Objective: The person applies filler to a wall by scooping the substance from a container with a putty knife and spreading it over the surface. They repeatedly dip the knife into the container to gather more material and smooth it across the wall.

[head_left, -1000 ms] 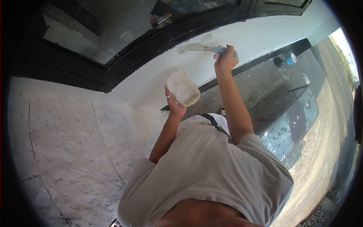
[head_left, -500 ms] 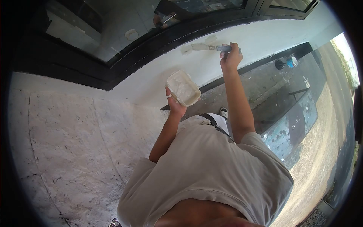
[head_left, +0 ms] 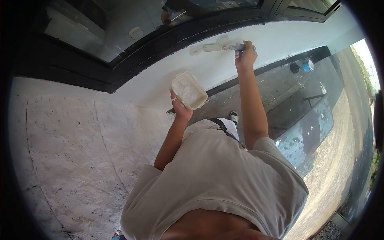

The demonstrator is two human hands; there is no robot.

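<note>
My left hand supports a small off-white plastic tub from below and the side, its fingers partly hidden. White paste coats the inside of the tub. In my right hand is a putty knife, fingers wrapped round its grey-blue handle. The broad blade points left and lies at or close to the white wall; whether it touches cannot be told. Greyish damp-looking patches of filler show on the wall around the blade.
A black-framed window runs above the wall. Farther right on the ground stand a white-and-blue bucket and a dark container. A paint-spattered bench is beside my right arm; rough whitish stone surface lies left.
The view has shifted slightly. The tub appears a little lower and to the left. My right hand keeps its grip on the putty knife, whose blade now looks flatter against the wall.
</note>
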